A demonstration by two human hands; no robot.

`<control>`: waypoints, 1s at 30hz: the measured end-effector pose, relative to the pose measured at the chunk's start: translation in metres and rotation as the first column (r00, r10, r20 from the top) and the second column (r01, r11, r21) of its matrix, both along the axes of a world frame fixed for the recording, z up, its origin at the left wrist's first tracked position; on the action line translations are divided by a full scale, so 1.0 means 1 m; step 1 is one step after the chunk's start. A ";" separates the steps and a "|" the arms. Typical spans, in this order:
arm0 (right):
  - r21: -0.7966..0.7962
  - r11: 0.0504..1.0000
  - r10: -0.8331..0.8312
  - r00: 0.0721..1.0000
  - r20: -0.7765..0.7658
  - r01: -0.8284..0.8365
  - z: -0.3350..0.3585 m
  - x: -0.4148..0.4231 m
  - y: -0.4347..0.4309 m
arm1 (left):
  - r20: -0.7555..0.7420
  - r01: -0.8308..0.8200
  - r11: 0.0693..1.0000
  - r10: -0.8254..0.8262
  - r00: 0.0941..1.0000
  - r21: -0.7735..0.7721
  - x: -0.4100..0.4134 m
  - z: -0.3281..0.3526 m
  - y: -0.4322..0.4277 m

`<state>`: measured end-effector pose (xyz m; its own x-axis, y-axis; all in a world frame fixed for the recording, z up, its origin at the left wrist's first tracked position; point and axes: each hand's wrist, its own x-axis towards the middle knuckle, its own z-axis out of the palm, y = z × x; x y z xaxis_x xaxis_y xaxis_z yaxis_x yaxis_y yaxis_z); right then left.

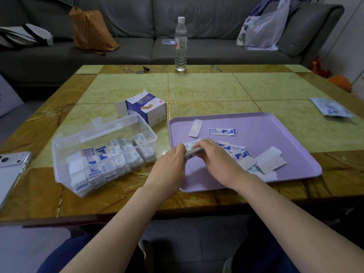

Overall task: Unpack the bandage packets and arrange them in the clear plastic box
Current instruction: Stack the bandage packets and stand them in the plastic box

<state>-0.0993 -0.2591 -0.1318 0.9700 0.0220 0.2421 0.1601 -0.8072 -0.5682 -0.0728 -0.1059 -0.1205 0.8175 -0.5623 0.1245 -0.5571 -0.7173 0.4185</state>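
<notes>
**Progress of packing, judged from the present layout**

- Clear plastic box (120, 126): on the surface (206, 87), just left of the lilac tray (285, 125). Open at the top. Lined nearly end to end with rows of bandage packets (110, 158) stood on edge. Some room apparently left above the rows.
- Small stack of packets (192, 149): held over the near-left part of the tray, between both hands. Left hand (171, 166) with fingers (180, 149) curled round one end, right hand (218, 160) with fingers (204, 146) curled over the other. Probably being squared up before going into the box.
- Loose heap (256, 160): on the tray, just right of the right hand. Overlapping, some printed side up, some blank side up.
- Single printed packet (222, 131) and one blank-side-up packet (195, 127): farther back on the tray, apart from the heap and from each other.
- Carton (146, 107): behind the box, flaps open. Contents not visible.
- Flat printed pouch (331, 107): near the right edge of the surface, well apart from the rest. Whether opened, impossible to tell.

Estimate: well past halfway, with the bulk already boxed.

Outstanding:
- the held stack
- the heap
- the two strays
- anything left in the carton or pouch

Not part of the task: water bottle (180, 44) at the far edge, phone (11, 164) at the left.
</notes>
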 end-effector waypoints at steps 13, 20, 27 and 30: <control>-0.159 0.984 0.051 0.982 -0.183 -0.081 -0.015 -0.010 -0.004 | -0.032 0.072 0.985 -0.068 0.997 0.156 0.006 -0.018 -0.012; -0.132 0.991 -0.027 0.998 -0.054 0.020 -0.011 -0.007 -0.011 | -0.026 -0.002 0.999 0.001 1.000 -0.035 0.006 -0.006 -0.009; 0.195 0.981 -0.004 1.000 0.024 -0.001 0.009 -0.016 0.001 | 0.107 -0.091 0.910 0.146 0.984 -0.405 -0.001 0.021 0.006; 0.317 0.948 -0.001 0.999 0.039 -0.012 0.018 -0.019 0.012 | 0.160 -0.141 0.898 0.226 0.961 -0.417 0.000 0.026 0.016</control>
<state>-0.1187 -0.2472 -0.1137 0.9599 -0.0567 0.2744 0.1908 -0.5851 -0.7882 -0.0727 -0.0895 -0.0950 0.8354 -0.2733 0.4769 -0.5336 -0.6114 0.5843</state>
